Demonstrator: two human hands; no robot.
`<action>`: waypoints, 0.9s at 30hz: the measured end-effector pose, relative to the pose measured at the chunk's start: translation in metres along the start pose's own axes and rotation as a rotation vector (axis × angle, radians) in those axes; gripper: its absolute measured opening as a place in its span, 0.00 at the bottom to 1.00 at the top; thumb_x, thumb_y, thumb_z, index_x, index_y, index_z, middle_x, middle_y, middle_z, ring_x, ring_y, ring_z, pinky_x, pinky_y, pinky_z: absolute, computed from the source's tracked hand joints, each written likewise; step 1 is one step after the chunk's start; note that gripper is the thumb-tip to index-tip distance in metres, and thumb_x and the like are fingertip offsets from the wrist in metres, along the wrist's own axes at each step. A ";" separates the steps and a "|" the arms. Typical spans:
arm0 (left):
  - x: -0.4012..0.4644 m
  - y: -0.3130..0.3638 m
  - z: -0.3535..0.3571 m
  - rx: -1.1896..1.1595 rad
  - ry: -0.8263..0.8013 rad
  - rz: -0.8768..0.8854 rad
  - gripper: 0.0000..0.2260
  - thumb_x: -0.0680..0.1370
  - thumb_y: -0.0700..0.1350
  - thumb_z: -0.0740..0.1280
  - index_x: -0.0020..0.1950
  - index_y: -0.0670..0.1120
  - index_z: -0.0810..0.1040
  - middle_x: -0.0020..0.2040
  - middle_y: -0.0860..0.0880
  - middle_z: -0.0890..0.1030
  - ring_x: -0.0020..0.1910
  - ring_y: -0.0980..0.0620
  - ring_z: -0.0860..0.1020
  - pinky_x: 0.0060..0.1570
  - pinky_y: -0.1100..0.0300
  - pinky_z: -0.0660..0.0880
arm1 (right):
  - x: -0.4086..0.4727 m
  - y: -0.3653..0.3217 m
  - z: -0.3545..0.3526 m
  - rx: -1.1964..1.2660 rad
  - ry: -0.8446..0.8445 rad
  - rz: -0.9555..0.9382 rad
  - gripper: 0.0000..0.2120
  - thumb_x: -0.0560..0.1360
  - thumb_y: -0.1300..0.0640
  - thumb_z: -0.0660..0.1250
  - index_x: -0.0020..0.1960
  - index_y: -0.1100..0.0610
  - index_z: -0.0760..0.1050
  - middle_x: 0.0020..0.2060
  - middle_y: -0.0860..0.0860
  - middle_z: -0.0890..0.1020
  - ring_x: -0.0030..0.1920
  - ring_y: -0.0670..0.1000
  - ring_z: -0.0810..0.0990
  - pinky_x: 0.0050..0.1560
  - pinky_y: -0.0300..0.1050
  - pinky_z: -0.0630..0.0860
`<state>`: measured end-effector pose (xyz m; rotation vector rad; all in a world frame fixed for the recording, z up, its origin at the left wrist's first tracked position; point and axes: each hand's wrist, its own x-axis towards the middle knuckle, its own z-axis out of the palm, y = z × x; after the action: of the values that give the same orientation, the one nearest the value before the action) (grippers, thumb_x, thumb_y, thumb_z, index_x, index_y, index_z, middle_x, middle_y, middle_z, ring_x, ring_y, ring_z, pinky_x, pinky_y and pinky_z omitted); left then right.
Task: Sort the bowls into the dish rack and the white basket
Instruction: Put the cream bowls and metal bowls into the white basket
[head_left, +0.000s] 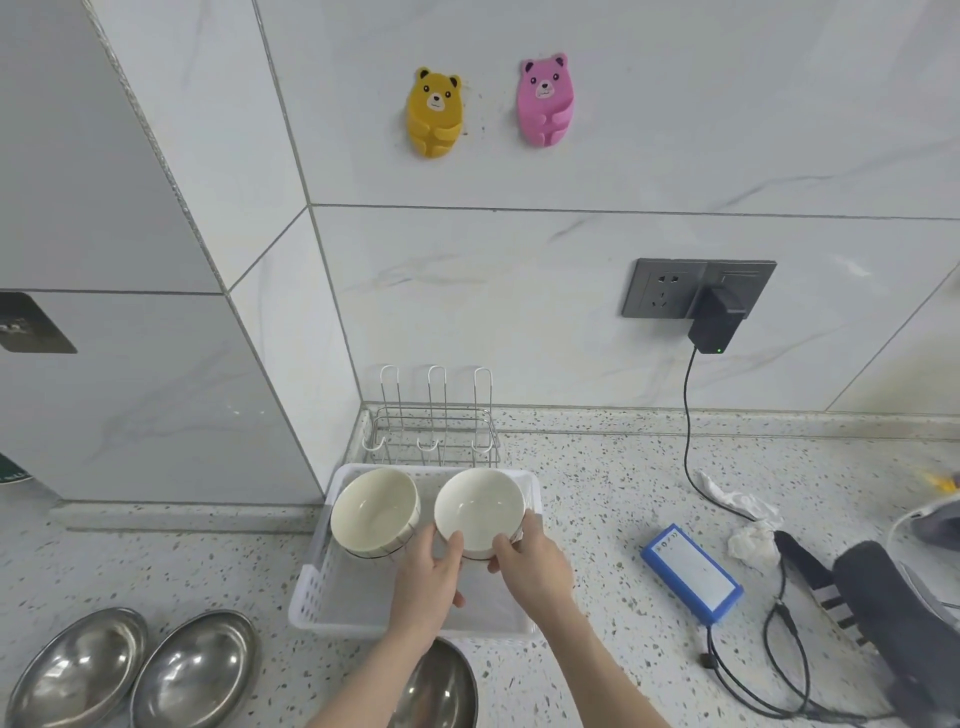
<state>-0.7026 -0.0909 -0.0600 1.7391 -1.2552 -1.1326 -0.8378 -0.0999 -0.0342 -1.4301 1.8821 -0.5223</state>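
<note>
A white basket (332, 603) sits on the counter in front of a wire dish rack (434, 431), which holds nothing. Two cream ceramic bowls stand tilted inside the basket at its far end. The left bowl (374, 512) leans free. My left hand (428, 582) and my right hand (535, 564) both grip the near rim of the right bowl (480, 506), thumbs on its inside. Three steel bowls lie on the counter near me: one (78, 670) at far left, one (200, 670) beside it, and one (441, 691) partly hidden under my forearms.
A blue battery pack (693, 574) with cables lies right of the basket. A black charger (714, 325) hangs from a wall socket, its cord trailing down. Crumpled tissue (748, 535) and dark gear (883, 597) fill the right side. The wall corner stands close on the left.
</note>
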 end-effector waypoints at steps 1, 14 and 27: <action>0.000 0.000 0.001 0.009 0.002 0.003 0.04 0.81 0.53 0.61 0.53 0.57 0.73 0.44 0.52 0.83 0.24 0.52 0.80 0.34 0.59 0.75 | -0.001 0.000 0.001 -0.009 0.009 -0.004 0.19 0.78 0.52 0.58 0.67 0.55 0.62 0.40 0.46 0.85 0.44 0.51 0.82 0.47 0.49 0.78; 0.001 0.000 0.002 0.031 0.034 0.010 0.11 0.81 0.54 0.60 0.62 0.54 0.66 0.44 0.49 0.81 0.24 0.58 0.78 0.23 0.71 0.70 | -0.006 0.004 0.002 0.073 0.045 -0.047 0.32 0.80 0.49 0.59 0.78 0.53 0.49 0.43 0.51 0.85 0.45 0.54 0.83 0.47 0.51 0.80; -0.056 0.000 -0.079 -0.441 0.161 0.012 0.08 0.80 0.45 0.63 0.47 0.46 0.81 0.32 0.46 0.83 0.21 0.56 0.65 0.20 0.65 0.62 | -0.075 -0.022 0.017 0.639 0.057 -0.065 0.12 0.79 0.55 0.63 0.63 0.47 0.72 0.35 0.46 0.86 0.40 0.41 0.80 0.48 0.46 0.76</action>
<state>-0.6378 -0.0338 -0.0164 1.4532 -0.8405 -1.1362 -0.8000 -0.0340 -0.0091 -1.0514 1.5092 -1.0897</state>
